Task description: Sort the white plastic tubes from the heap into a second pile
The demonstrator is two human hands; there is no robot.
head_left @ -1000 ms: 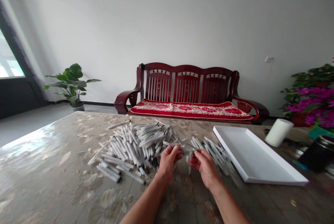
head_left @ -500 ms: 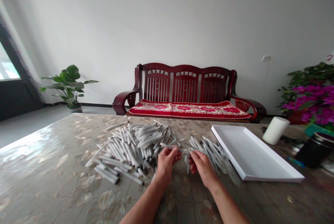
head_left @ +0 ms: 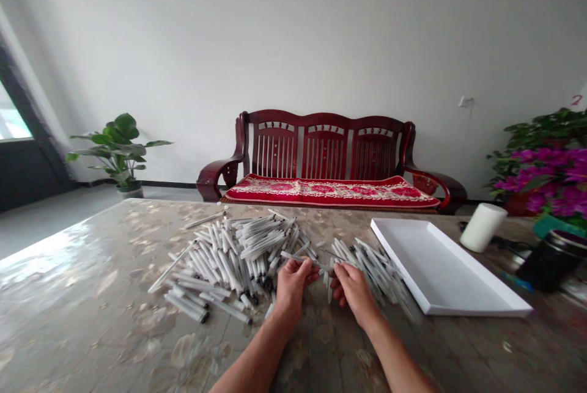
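Observation:
A big heap of white pen barrels (head_left: 238,249) lies on the table left of centre. A smaller pile of assembled pens (head_left: 371,264) lies to the right of my hands. My left hand (head_left: 293,283) pinches one white pen barrel (head_left: 298,257) that points left. My right hand (head_left: 351,286) is closed on a thin refill (head_left: 328,267) whose end meets the barrel between the two hands. Both hands hover just above the table, close together.
A shallow white tray (head_left: 440,268) lies right of the pens. Beyond it stand a white cylinder (head_left: 482,227), a black jar (head_left: 548,258) and purple flowers (head_left: 550,179). The patterned table (head_left: 92,295) stretches left. A red wooden bench (head_left: 328,167) and a potted plant (head_left: 117,151) stand behind.
My hands have drawn closer together, the right hand bringing the thin refill up to the barrel. The view has shifted slightly.

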